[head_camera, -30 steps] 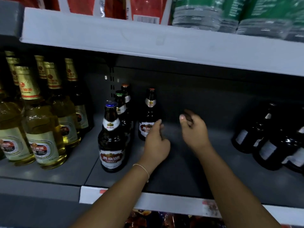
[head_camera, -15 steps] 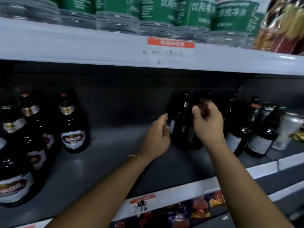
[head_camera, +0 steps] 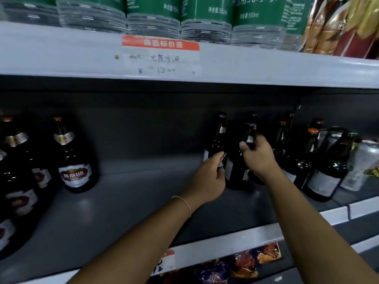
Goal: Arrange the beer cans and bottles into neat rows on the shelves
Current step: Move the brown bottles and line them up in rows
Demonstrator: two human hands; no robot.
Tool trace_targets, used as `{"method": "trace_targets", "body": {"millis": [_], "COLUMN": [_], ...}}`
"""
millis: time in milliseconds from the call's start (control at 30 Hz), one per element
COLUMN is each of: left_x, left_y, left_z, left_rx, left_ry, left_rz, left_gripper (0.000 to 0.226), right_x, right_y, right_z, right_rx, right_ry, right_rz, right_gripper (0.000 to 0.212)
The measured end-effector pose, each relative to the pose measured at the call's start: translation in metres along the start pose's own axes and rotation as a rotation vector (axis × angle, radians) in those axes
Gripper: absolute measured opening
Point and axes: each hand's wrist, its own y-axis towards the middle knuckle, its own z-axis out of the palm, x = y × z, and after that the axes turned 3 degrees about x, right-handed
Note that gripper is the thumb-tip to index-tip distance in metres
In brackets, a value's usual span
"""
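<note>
Both hands have closed onto bottles since half a second ago. The right hand (head_camera: 258, 155) now wraps its fingers around the neck of a dark bottle (head_camera: 238, 165) at about 3 o'clock on the grey shelf (head_camera: 114, 203); the left hand (head_camera: 207, 179) curls against the neighbouring bottle (head_camera: 215, 140) just at its 9 o'clock. More dark bottles (head_camera: 326, 171) stand toward 3 o'clock.
</note>
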Motion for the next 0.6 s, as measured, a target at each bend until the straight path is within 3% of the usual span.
{"method": "trace_targets", "body": {"millis": [67,167,267,367,600], "left_x": [0.003,0.004,0.007,0.014,0.028], "left_y": [-0.003,-0.011,-0.020,-0.032,-0.080], "left_z": [0.001,-0.004,-0.011,-0.021,-0.070], "left_rx": [-0.004,0.006,0.004,-0.008,-0.003], "left_ry": [-0.005,-0.015,-0.036,-0.012,-0.087], "left_rz": [-0.028,-0.060,-0.074,-0.073,-0.155], "left_gripper": [0.053,0.054,0.050,0.047,0.073], "right_x": [-0.002,-0.002,0.008,0.025,0.086], "right_y": [0.003,0.002,-0.010,-0.033,-0.089], "right_z": [0.002,0.006,0.013,0.027,0.076], "right_rx": [0.005,-0.008,-0.085,-0.127,-0.084], "right_ry": [0.039,0.059,0.024,0.008,0.025], "right_rz": [-0.010,-0.006,-0.052,-0.106,-0.215], "right_gripper": [0.037,0.048,0.028,0.034,0.040]}}
